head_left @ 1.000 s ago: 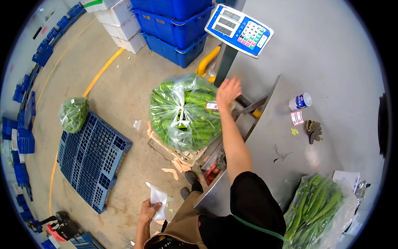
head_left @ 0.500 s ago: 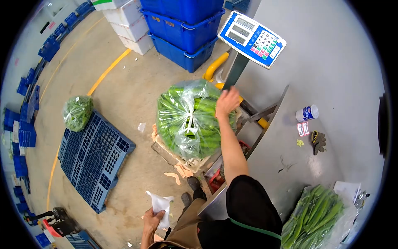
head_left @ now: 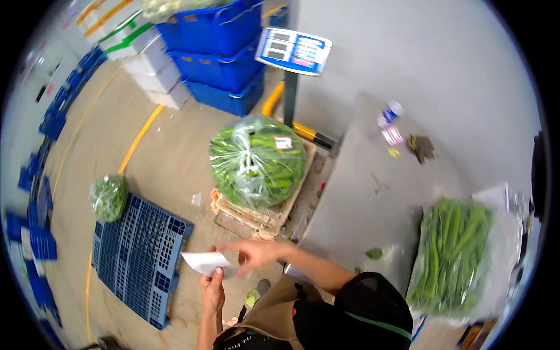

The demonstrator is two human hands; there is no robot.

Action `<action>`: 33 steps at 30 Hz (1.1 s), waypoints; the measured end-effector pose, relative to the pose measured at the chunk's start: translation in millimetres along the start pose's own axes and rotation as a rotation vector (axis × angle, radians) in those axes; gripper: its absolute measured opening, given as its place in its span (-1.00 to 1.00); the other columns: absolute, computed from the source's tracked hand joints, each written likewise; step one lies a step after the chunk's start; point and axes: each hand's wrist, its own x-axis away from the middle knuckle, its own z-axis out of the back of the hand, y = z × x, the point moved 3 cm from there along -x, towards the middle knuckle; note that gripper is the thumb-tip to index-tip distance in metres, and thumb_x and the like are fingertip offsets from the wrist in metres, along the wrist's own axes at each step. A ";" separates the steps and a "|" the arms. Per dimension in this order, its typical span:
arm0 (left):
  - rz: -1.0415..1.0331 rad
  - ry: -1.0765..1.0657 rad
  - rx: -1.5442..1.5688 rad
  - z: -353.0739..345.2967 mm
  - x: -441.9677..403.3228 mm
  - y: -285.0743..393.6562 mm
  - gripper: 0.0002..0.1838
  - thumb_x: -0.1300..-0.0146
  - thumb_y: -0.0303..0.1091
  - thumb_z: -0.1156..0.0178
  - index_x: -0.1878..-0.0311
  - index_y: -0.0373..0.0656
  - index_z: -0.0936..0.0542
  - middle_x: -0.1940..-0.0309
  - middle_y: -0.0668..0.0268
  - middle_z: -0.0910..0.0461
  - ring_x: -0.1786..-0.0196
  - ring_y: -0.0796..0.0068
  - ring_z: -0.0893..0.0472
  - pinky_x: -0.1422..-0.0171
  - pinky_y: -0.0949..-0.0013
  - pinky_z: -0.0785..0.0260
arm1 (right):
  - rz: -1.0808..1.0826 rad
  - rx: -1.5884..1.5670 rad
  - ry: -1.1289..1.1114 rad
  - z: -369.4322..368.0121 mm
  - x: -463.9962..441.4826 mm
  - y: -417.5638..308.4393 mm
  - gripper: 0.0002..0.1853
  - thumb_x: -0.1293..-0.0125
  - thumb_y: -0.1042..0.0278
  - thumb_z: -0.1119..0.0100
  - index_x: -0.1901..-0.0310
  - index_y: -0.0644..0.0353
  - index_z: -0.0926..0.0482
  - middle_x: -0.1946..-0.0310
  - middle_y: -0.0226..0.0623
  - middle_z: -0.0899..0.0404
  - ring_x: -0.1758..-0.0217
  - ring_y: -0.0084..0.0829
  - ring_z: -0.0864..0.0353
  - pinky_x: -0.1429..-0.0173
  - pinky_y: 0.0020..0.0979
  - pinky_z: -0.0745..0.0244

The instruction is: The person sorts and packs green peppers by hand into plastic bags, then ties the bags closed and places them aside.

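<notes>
A piece of white paper [head_left: 203,262] is held by my left hand [head_left: 213,291], its thumb pressed on the lower edge. Just to the right, my right hand [head_left: 256,254] reaches over the paper with fingers apart; whether they touch it is unclear. Beyond my hands, a large tied clear bag of long green vegetables [head_left: 256,166] rests on a cream crate [head_left: 271,220], with a white and red label [head_left: 283,143] on the bag. The scale display [head_left: 294,51] stands on a post behind it.
The metal table [head_left: 361,204] on the right bears a cup [head_left: 390,114], a label [head_left: 392,135], a glove [head_left: 421,148] and another bag of green vegetables [head_left: 452,256]. A blue pallet [head_left: 140,256] with a smaller bag [head_left: 109,198] lies left. Blue crates [head_left: 216,70] are stacked behind.
My right hand has left the side of the large bag and come back beside my left hand and the paper. The label on the bag is now uncovered. The view has shifted.
</notes>
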 end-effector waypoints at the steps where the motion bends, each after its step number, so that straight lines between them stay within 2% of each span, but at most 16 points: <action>1: -0.016 -0.023 0.013 -0.3 5.1 5.1 -0.40 -0.22 -0.32 -0.20 -0.29 -0.30 -0.26 -0.17 0.29 -0.39 -0.10 0.50 -0.41 -0.21 0.38 -0.18 | 0.001 -0.075 -0.071 -44.4 17.0 3.4 -0.45 -0.18 0.33 -0.23 -0.19 0.24 -0.30 0.30 -0.31 -0.58 0.34 -0.58 -0.52 0.24 -0.48 -0.46; 3: 0.011 -0.119 0.023 -7.6 17.0 5.9 -0.45 -0.22 -0.29 -0.19 -0.22 -0.34 -0.33 -0.13 0.28 -0.44 -0.16 0.45 -0.39 -0.30 0.35 -0.09 | -0.136 -0.215 0.069 -97.2 43.1 37.3 -0.57 -0.18 0.27 -0.23 -0.04 0.29 -0.44 0.35 -0.33 -0.60 0.35 -0.59 -0.51 0.26 -0.46 -0.45; 5: 0.223 -0.226 -0.087 7.1 29.2 -18.4 -0.54 -0.23 -0.31 -0.18 -0.15 -0.31 -0.40 -0.08 0.29 -0.47 -0.11 0.45 -0.44 -0.21 0.35 -0.22 | -0.302 -0.407 0.303 -142.8 81.4 61.7 -0.65 -0.19 0.23 -0.22 0.10 0.32 -0.53 0.40 -0.34 -0.60 0.35 -0.56 -0.51 0.26 -0.44 -0.46; 7: 0.373 -0.353 -0.126 23.8 36.3 -64.2 -0.62 -0.25 -0.30 -0.16 -0.08 -0.29 -0.44 -0.02 0.29 -0.50 -0.02 0.40 -0.50 -0.14 0.31 -0.31 | -0.293 -0.293 0.573 -169.6 131.5 102.9 -0.73 -0.16 0.26 -0.19 0.22 0.31 -0.59 0.46 -0.30 -0.59 0.40 -0.47 -0.53 0.28 -0.39 -0.46; 10: 0.576 -0.444 -0.197 26.5 84.4 -94.0 -0.75 -0.25 -0.32 -0.17 0.05 -0.18 -0.52 0.14 0.23 -0.57 0.13 0.33 -0.57 0.01 0.31 -0.43 | -0.564 0.110 0.944 -218.5 271.1 133.7 -0.64 0.06 0.47 -0.07 0.15 0.28 -0.61 0.39 -0.11 -0.63 0.40 -0.33 -0.57 0.29 -0.34 -0.47; 11: 0.620 -0.491 -0.230 32.3 94.5 -107.2 -0.76 -0.25 -0.32 -0.17 0.05 -0.17 -0.53 0.15 0.23 -0.57 0.13 0.34 -0.57 0.03 0.32 -0.44 | -0.751 0.011 0.908 -237.8 327.7 129.4 -0.60 0.09 0.51 -0.02 0.13 0.25 -0.61 0.38 -0.11 -0.63 0.39 -0.33 -0.59 0.29 -0.36 -0.48; 12: 0.663 -0.534 -0.259 40.6 102.5 -119.8 -0.76 -0.25 -0.31 -0.17 0.05 -0.16 -0.53 0.15 0.24 -0.57 0.14 0.35 -0.58 0.04 0.34 -0.44 | -0.932 0.082 1.091 -261.8 383.3 127.3 -0.63 0.07 0.47 -0.06 0.14 0.21 -0.62 0.44 -0.14 -0.61 0.40 -0.34 -0.60 0.35 -0.33 -0.50; 13: 0.703 -0.571 -0.287 45.3 113.0 -130.5 -0.77 -0.25 -0.31 -0.16 0.06 -0.15 -0.53 0.16 0.24 -0.58 0.14 0.36 -0.58 0.05 0.35 -0.44 | -0.977 -0.157 1.325 -306.0 456.2 173.9 -0.72 0.04 0.42 -0.08 0.23 0.23 -0.60 0.49 -0.22 -0.58 0.42 -0.35 -0.60 0.41 -0.29 -0.50; 14: 0.715 -0.589 -0.323 44.2 126.3 -133.4 -0.78 -0.26 -0.30 -0.16 0.07 -0.15 -0.54 0.21 0.26 -0.59 0.19 0.39 -0.59 0.10 0.37 -0.46 | -0.967 -0.385 1.601 -351.3 528.0 219.0 -0.80 0.00 0.37 -0.10 0.33 0.24 -0.58 0.55 -0.29 -0.54 0.45 -0.35 -0.60 0.47 -0.25 -0.50; 16: 0.748 -0.638 -0.367 46.8 143.1 -144.2 -0.79 -0.26 -0.30 -0.16 0.08 -0.14 -0.55 0.24 0.28 -0.60 0.23 0.42 -0.59 0.13 0.38 -0.46 | -0.702 -0.791 2.173 -415.8 630.4 203.1 -0.78 0.06 0.39 -0.25 0.32 0.21 -0.53 0.58 -0.28 -0.50 0.41 -0.27 -0.59 0.45 -0.19 -0.51; 18: 0.762 -0.668 -0.396 43.3 150.3 -151.4 -0.80 -0.27 -0.30 -0.15 0.10 -0.14 -0.55 0.30 0.30 -0.60 0.29 0.46 -0.59 0.18 0.40 -0.46 | -0.794 -0.615 2.470 -450.3 695.1 158.3 -0.73 0.01 0.43 -0.24 0.22 0.24 -0.51 0.47 -0.21 -0.52 0.34 -0.22 -0.60 0.43 -0.16 -0.53; 19: 0.749 -0.702 -0.397 40.3 154.7 -155.2 -0.81 -0.27 -0.28 -0.14 0.11 -0.13 -0.55 0.30 0.31 -0.60 0.31 0.47 -0.58 0.21 0.42 -0.46 | -0.625 -0.647 2.560 -468.3 731.4 147.9 -0.75 -0.05 0.49 -0.16 0.17 0.28 -0.49 0.38 -0.19 -0.54 0.34 -0.20 -0.61 0.43 -0.18 -0.55; 21: 0.709 -0.721 -0.421 32.2 157.0 -161.6 -0.80 -0.28 -0.27 -0.13 0.11 -0.13 -0.55 0.32 0.31 -0.60 0.33 0.47 -0.58 0.23 0.44 -0.45 | -0.265 -0.665 2.668 -484.7 784.3 125.9 -0.72 -0.17 0.56 0.00 0.06 0.37 -0.43 0.17 -0.15 -0.54 0.25 -0.19 -0.61 0.34 -0.19 -0.58; 23: 0.681 -0.705 -0.416 20.0 164.1 -164.9 -0.81 -0.27 -0.30 -0.14 0.12 -0.15 -0.56 0.35 0.31 -0.59 0.35 0.48 -0.58 0.26 0.43 -0.45 | 0.126 -0.635 2.736 -492.8 833.5 116.8 -0.67 -0.17 0.53 -0.04 0.00 0.33 -0.38 0.17 -0.09 -0.52 0.24 -0.11 -0.60 0.36 -0.09 -0.59; 29: 0.588 -0.630 -0.528 -10.2 205.6 -176.0 -0.81 -0.29 -0.28 -0.13 0.13 -0.16 -0.57 0.36 0.32 -0.59 0.36 0.50 -0.57 0.27 0.43 -0.44 | 0.219 -0.685 2.847 -496.9 951.1 124.3 -0.60 -0.25 0.43 0.02 -0.12 0.30 -0.28 0.10 -0.07 -0.49 0.17 -0.08 -0.59 0.22 -0.01 -0.58; 33: 0.597 -0.641 -0.624 -22.3 245.3 -191.4 -0.78 -0.27 -0.28 -0.15 0.09 -0.18 -0.54 0.35 0.32 -0.58 0.36 0.50 -0.57 0.26 0.45 -0.44 | 0.026 -0.497 2.976 -482.2 1000.0 125.5 -0.53 -0.23 0.37 0.00 -0.17 0.32 -0.26 0.07 -0.04 -0.47 0.09 -0.07 -0.56 0.14 0.03 -0.56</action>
